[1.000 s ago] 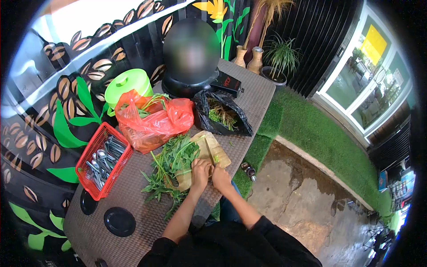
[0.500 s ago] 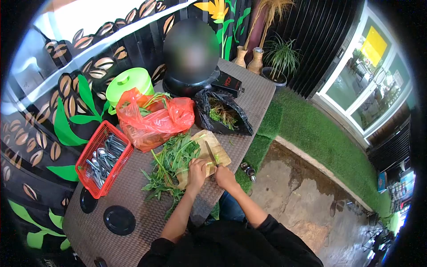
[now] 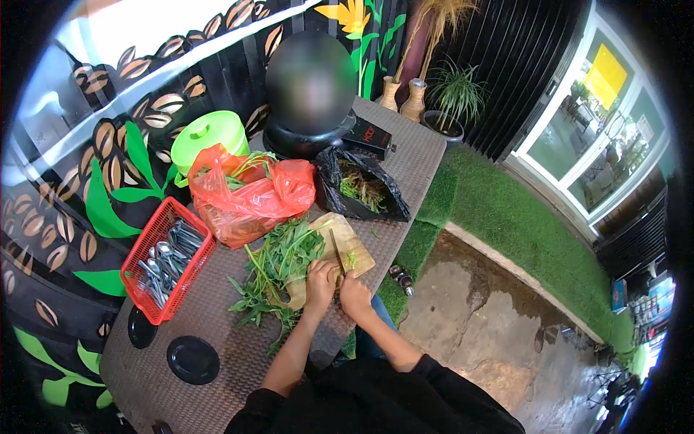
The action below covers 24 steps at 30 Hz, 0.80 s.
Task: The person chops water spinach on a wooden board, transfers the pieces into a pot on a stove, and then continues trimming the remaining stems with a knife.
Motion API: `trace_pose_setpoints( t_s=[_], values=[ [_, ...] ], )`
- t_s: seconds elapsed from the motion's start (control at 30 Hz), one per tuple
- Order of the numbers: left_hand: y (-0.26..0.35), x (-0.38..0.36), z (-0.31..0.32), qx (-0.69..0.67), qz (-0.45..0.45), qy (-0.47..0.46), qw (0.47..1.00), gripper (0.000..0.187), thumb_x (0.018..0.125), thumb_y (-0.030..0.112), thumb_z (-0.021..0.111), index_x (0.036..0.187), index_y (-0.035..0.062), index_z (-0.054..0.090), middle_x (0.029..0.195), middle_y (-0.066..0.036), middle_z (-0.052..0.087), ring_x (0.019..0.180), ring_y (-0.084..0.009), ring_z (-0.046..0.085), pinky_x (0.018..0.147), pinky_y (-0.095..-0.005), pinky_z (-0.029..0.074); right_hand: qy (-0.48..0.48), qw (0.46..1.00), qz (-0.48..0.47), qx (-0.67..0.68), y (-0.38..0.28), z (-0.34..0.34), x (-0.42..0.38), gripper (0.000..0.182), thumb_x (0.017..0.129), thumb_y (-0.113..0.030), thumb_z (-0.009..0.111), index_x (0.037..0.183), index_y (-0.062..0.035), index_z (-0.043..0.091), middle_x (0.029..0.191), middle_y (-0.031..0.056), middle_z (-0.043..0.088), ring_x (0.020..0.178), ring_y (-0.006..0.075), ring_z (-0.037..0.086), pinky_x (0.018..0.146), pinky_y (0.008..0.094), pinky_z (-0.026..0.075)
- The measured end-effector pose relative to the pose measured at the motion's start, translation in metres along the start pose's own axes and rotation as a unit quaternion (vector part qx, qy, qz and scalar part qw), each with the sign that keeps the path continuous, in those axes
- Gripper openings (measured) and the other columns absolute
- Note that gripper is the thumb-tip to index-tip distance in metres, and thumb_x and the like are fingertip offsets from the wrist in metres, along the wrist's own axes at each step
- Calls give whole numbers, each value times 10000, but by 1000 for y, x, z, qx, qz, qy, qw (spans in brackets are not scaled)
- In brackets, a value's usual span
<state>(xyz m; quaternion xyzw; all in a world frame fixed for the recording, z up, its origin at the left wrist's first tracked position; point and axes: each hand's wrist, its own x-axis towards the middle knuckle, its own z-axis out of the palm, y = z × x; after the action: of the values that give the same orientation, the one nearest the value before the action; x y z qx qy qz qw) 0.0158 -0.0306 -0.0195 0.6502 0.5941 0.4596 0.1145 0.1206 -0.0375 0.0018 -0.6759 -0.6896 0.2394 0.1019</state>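
A wooden cutting board [image 3: 354, 242] lies near the table's right edge, with small cut green pieces [image 3: 350, 260] on it. My right hand [image 3: 355, 295] is closed around the handle of a knife [image 3: 337, 247], whose blade points away from me over the board. Close beside it, my left hand [image 3: 322, 281] presses closed on leafy green stems at the board's near side; its fingertips are partly hidden. Left of the board spreads a heap of leafy greens [image 3: 278, 264], part on the board and part on the table.
Behind the greens sit a red plastic bag [image 3: 249, 202] and a black plastic bag [image 3: 340, 163] holding greens. A red basket [image 3: 168, 260] of cutlery, black plates [image 3: 193, 359], a green lidded container [image 3: 210, 137] and a black box [image 3: 367, 137] share the table [image 3: 238, 390].
My right hand and the knife have shifted slightly left, closer to my left hand. My left hand has hardly moved.
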Motion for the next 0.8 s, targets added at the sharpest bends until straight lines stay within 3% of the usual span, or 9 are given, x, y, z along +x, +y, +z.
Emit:
trace_pose_setpoints(
  t_s=[0.23, 0.3, 0.4, 0.6, 0.73, 0.8],
  values=[
    [-1, -1, 3, -27, -38, 8, 999, 274, 774, -27, 556, 1045, 11, 552, 849, -143, 600, 828, -317, 537, 779, -403, 423, 24, 1000, 11, 6, -2, 4, -1, 350, 934, -313, 401, 948, 27, 482, 789, 271, 622, 761, 422, 628, 674, 499, 507],
    [-1, -2, 3, -28, -31, 13, 999, 344, 799, -14, 539, 1134, 37, 478, 897, -157, 592, 886, -361, 521, 791, -448, 409, -8, 999, 24, 29, -5, 5, -1, 363, 933, -325, 402, 960, 28, 479, 819, 276, 622, 799, 418, 628, 697, 495, 506],
    [2, -3, -1, -52, -52, -17, 997, 349, 801, -18, 539, 1137, 42, 467, 902, -162, 593, 898, -368, 523, 795, -453, 408, -17, 999, 7, 36, -2, -7, 1, 372, 933, -334, 404, 980, 29, 472, 828, 277, 623, 801, 417, 630, 697, 487, 512],
    [-2, -3, 4, -37, -55, 11, 998, 313, 780, -37, 563, 1076, 19, 477, 857, -159, 577, 841, -333, 550, 771, -422, 415, -22, 999, 20, 22, -11, -2, -4, 374, 932, -316, 398, 1050, 37, 436, 832, 275, 628, 806, 410, 633, 696, 484, 513],
    [-4, -2, 3, -23, -26, 16, 999, 308, 775, -45, 563, 1063, 19, 472, 847, -153, 588, 831, -331, 554, 764, -421, 412, -13, 1000, -6, 23, -7, 0, 2, 394, 931, -330, 387, 1054, 42, 423, 816, 261, 632, 754, 400, 641, 668, 471, 522],
    [-2, -3, 4, -49, -51, 24, 997, 312, 774, -44, 565, 1063, 22, 467, 836, -144, 598, 823, -330, 558, 758, -421, 411, 6, 1000, 27, -12, -11, 8, -10, 355, 930, -302, 403, 1008, 41, 449, 770, 245, 635, 731, 401, 640, 646, 470, 520]
  ],
)
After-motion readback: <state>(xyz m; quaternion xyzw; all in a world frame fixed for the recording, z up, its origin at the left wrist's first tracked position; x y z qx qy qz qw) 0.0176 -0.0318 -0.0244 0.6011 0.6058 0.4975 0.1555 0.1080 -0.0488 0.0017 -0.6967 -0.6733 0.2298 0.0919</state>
